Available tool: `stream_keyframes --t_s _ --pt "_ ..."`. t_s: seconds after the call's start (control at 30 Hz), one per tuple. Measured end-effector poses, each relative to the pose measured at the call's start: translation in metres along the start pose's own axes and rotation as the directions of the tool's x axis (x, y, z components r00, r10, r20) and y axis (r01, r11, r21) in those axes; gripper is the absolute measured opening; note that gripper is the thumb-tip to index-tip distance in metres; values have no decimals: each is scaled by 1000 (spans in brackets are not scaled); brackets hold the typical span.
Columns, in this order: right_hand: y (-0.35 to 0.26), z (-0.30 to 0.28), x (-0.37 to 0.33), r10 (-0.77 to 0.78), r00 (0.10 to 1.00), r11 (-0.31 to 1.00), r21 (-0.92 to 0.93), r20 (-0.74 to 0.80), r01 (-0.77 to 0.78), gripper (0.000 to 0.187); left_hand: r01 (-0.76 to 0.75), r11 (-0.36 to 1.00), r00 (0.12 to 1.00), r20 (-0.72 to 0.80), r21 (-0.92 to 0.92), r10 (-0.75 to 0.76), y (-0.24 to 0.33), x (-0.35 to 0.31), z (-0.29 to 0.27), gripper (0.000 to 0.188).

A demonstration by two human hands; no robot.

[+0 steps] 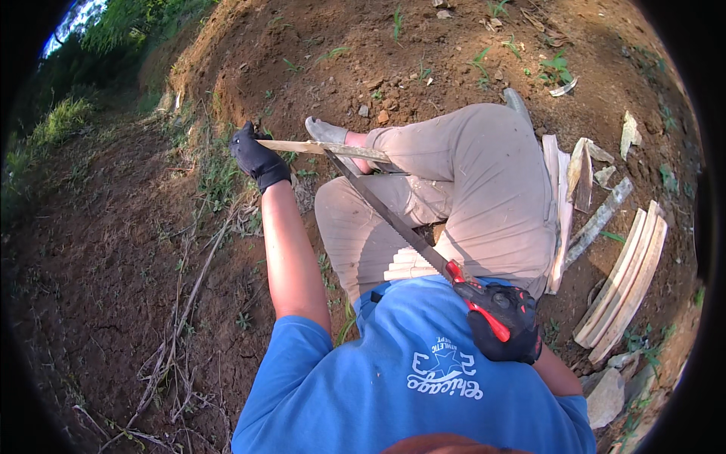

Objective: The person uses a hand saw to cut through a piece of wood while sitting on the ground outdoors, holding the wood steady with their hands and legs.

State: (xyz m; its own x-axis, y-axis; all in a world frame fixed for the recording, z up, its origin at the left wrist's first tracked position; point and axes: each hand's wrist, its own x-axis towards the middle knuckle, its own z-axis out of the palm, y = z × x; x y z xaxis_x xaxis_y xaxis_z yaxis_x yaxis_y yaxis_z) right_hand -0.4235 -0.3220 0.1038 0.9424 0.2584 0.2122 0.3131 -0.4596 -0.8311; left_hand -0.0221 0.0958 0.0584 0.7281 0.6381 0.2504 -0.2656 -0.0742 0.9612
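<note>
My left hand (259, 160), in a black glove, grips one end of a thin pale wooden strip (302, 147). The strip runs level to the right, its other end lying against my bent leg. In a black glove, my right hand (513, 334) is closed round the black and red handle of a handsaw (392, 218), close to my belly. From there the toothed blade slants up to the left, and its tip end meets the strip near the middle. Whether the teeth sit in a cut is too small to tell.
Several short pale wood pieces (408, 265) lie on my lap. Long split strips (624, 281) rest on the ground at the right, with a grey-barked stick (601, 221) and wood scraps (581, 174) nearby. Dry stems (185, 306) cross the brown soil at the left.
</note>
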Motion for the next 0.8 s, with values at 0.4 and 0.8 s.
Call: stream_keyframes --t_s 0.4,0.8 --pt "14 15 7 645 751 651 617 -141 -443 36 9 998 1000 0 -62 -9 18 -20 11 21" --pt "2 3 2 -11 996 994 -112 -90 1 45 36 998 999 -3 -59 -36 16 -12 24 21"
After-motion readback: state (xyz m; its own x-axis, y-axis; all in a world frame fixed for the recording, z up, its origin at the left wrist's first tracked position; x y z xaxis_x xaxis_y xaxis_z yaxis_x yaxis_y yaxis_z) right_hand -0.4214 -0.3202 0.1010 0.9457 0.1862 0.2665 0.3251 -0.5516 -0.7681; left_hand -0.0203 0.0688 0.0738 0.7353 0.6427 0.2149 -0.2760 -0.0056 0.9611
